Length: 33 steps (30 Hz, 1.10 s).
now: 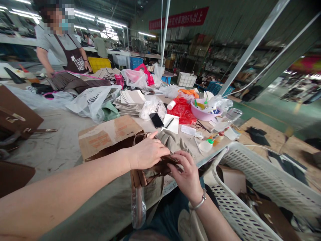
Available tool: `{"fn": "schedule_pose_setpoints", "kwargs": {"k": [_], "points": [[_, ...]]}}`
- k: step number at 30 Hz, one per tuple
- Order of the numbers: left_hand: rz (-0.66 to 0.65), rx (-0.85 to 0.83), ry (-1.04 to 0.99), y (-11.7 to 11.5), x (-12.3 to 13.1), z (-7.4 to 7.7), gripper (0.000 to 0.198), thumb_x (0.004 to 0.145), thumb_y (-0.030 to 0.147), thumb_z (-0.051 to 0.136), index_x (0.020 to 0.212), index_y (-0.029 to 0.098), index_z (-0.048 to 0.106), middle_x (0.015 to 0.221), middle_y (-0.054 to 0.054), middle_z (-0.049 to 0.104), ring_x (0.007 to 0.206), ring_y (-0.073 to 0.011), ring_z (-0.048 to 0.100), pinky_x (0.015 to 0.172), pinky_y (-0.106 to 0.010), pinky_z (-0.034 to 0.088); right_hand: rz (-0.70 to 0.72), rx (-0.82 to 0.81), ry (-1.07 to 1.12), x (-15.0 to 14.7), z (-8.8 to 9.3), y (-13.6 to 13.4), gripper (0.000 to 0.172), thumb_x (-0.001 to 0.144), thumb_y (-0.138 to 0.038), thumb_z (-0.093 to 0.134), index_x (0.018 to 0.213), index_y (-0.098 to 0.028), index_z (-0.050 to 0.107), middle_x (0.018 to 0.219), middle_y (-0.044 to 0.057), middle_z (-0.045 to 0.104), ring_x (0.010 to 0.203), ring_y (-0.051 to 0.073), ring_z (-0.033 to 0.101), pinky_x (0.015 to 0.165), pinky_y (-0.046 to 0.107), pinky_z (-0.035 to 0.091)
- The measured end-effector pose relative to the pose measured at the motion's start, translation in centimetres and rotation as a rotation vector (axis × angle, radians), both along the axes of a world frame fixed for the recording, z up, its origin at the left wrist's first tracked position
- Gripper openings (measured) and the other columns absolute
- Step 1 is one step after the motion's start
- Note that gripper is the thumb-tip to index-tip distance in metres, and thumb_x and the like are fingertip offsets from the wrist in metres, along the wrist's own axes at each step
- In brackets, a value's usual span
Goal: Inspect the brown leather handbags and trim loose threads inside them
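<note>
The person's left hand (151,150) reaches across the top of a brown and grey-beige bag (155,187), palm down; one digit sticks up and away from the rest, while the other fingers bend loosely toward the bag's opening; their tips meet the brown edge, though whether they grip it cannot be told. The right hand (184,172) comes from the other side, partly closed, thumb below and fingers above, with the brown edge of the opening pinched between them; a silvery bracelet (201,201) circles that wrist. The two hands are near each other, fingertips just apart; the bag sits at the near edge of the surface (60,144), its lower part hanging over the person's lap; a strap in clear plastic (138,207) dangles from its left side. An open cardboard box (107,135) lies just behind and to the left of the bag; a black phone (156,120) and a white notepad (175,121) with a pen (170,123) on it lie beyond the hands; a white slatted basket (234,204) stands to the right, brown items inside.
</note>
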<state>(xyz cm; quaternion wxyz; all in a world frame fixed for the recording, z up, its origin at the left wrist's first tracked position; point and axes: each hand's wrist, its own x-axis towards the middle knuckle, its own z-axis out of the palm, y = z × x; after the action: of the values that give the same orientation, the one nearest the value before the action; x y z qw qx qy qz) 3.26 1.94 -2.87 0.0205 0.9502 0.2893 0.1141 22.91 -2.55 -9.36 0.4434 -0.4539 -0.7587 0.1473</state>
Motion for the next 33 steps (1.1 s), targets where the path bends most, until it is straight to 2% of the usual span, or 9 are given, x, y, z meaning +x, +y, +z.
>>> {"fn": "schedule_pose_setpoints", "kwargs": {"k": [5, 9, 14, 20, 26, 30, 33], "points": [[0.100, -0.065, -0.057, -0.2, -0.1, -0.4, 0.007, 0.080, 0.020, 0.056, 0.086, 0.020, 0.054, 0.072, 0.002, 0.063, 0.076, -0.0168, 0.060, 0.105, -0.051, 0.020, 0.013, 0.082, -0.052, 0.0, 0.1, 0.2, 0.024, 0.080, -0.014, 0.057, 0.101, -0.024, 0.061, 0.109, 0.008, 0.049, 0.101, 0.020, 0.053, 0.085, 0.037, 0.049], [0.123, -0.164, -0.061, -0.2, -0.4, -0.7, 0.017, 0.078, 0.016, 0.057, 0.093, 0.020, 0.050, 0.075, 0.002, 0.066, 0.076, -0.0169, 0.062, 0.105, -0.053, 0.017, 0.024, 0.091, -0.114, 0.0, 0.2, 0.5, 0.029, 0.080, -0.015, 0.057, 0.107, -0.025, 0.062, 0.114, 0.009, 0.047, 0.105, 0.022, 0.051, 0.086, 0.040, 0.048], [0.100, -0.213, -0.061, -0.1, -0.4, -0.8, 0.024, 0.078, 0.012, 0.054, 0.100, 0.020, 0.047, 0.076, 0.002, 0.067, 0.078, -0.0172, 0.063, 0.104, -0.052, 0.017, 0.025, 0.125, -0.188, -0.1, 0.7, 0.9, 0.029, 0.077, -0.016, 0.058, 0.104, -0.024, 0.063, 0.114, 0.009, 0.048, 0.107, 0.025, 0.048, 0.089, 0.046, 0.045], [0.080, -0.162, -0.059, -0.3, -0.2, -0.6, 0.030, 0.078, 0.014, 0.054, 0.106, 0.024, 0.053, 0.079, 0.002, 0.067, 0.083, -0.0176, 0.062, 0.105, -0.052, 0.014, 0.021, 0.138, -0.200, -0.3, 1.0, 1.2, 0.021, 0.073, -0.013, 0.058, 0.092, -0.021, 0.064, 0.114, 0.009, 0.050, 0.112, 0.027, 0.044, 0.094, 0.048, 0.040], [0.080, -0.101, 0.010, -0.4, -0.2, -0.7, 0.007, 0.080, 0.024, 0.058, 0.083, 0.022, 0.064, 0.076, 0.001, 0.068, 0.080, -0.0178, 0.060, 0.104, -0.052, 0.017, 0.042, 0.130, -0.180, -0.5, 1.3, 1.2, 0.015, 0.075, -0.012, 0.058, 0.086, -0.020, 0.064, 0.112, 0.008, 0.050, 0.112, 0.025, 0.044, 0.096, 0.046, 0.039], [0.079, -0.046, 0.045, -0.4, -0.3, -1.0, 0.014, 0.084, 0.028, 0.054, 0.077, 0.021, 0.065, 0.071, 0.001, 0.066, 0.075, -0.0173, 0.059, 0.105, -0.054, 0.016, 0.049, 0.117, -0.180, -0.3, 1.5, 1.3, 0.013, 0.076, -0.012, 0.057, 0.083, -0.020, 0.065, 0.112, 0.008, 0.050, 0.113, 0.025, 0.043, 0.097, 0.045, 0.038], [0.090, -0.008, 0.042, -0.5, -0.3, -1.1, 0.013, 0.084, 0.027, 0.054, 0.083, 0.022, 0.066, 0.073, 0.001, 0.066, 0.076, -0.0175, 0.059, 0.105, -0.055, 0.015, 0.055, 0.110, -0.176, -0.3, 1.5, 1.3, 0.013, 0.076, -0.013, 0.058, 0.083, -0.020, 0.065, 0.112, 0.008, 0.051, 0.113, 0.025, 0.043, 0.097, 0.045, 0.038]]}}
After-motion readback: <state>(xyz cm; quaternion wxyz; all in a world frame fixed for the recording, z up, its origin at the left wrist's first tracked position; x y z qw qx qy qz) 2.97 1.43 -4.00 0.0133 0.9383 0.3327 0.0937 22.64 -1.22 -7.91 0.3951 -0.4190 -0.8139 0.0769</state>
